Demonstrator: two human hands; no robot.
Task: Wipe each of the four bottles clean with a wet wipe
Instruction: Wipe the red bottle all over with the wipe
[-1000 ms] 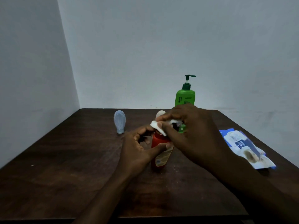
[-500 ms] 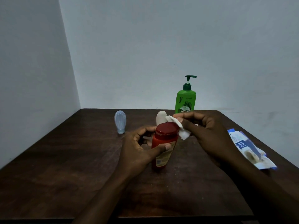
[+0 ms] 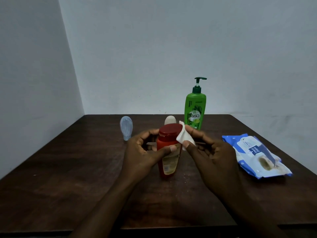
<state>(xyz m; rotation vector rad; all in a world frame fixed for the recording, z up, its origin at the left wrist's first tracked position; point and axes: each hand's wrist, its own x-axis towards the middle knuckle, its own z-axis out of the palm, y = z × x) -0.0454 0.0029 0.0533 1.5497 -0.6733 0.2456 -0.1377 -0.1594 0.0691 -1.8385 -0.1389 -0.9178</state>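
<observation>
A red bottle (image 3: pixel 169 157) with a dark red cap stands mid-table, and my left hand (image 3: pixel 143 152) grips its upper body, thumb across the front. Beside the cap, my right hand (image 3: pixel 211 155) pinches a folded white wet wipe (image 3: pixel 184 138) that touches the cap's right side. Behind the red bottle stands a small white bottle (image 3: pixel 170 120), mostly hidden. Farther back at the right is a tall green pump bottle (image 3: pixel 195 110). At the left back stands a small pale blue bottle (image 3: pixel 126 127).
A blue and white wet wipes pack (image 3: pixel 255 156) lies on the right of the dark wooden table (image 3: pixel 68 177). White walls meet in a corner behind the table at the left. The table's front edge is near me.
My right hand has come off the top of the red cap and moved to its right side with the wipe. The left hand keeps its grip on the bottle.
</observation>
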